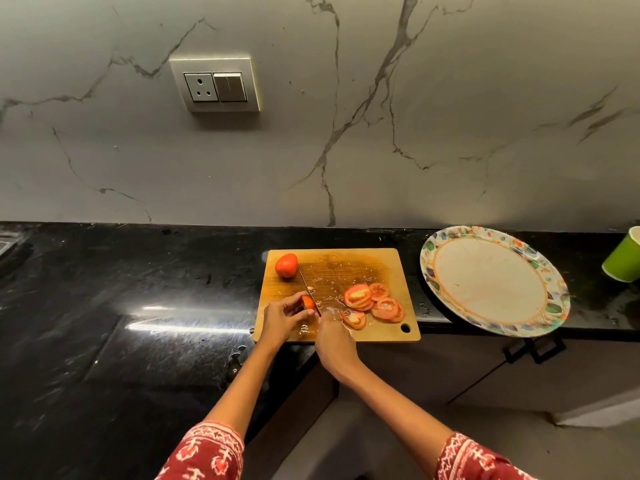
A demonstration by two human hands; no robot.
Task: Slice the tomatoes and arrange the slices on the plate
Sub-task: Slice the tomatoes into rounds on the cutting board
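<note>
A wooden cutting board (349, 263) lies on the black counter. My left hand (282, 317) grips the small end piece of a tomato (307, 302) on the board. My right hand (334, 342) holds a knife (308, 289) by its handle, and the blade stands against the cut face of that piece. Several tomato slices (374, 303) are heaped on the board's right side. A whole tomato (286, 265) sits at the board's far left corner. The flower-rimmed plate (491, 282) to the right holds no slices.
A green cup (623, 261) stands at the far right, beyond the plate. The plate overhangs the counter's front edge. A wall socket and switch (215, 85) are set in the marble backsplash. A sink edge (7, 244) shows at the far left.
</note>
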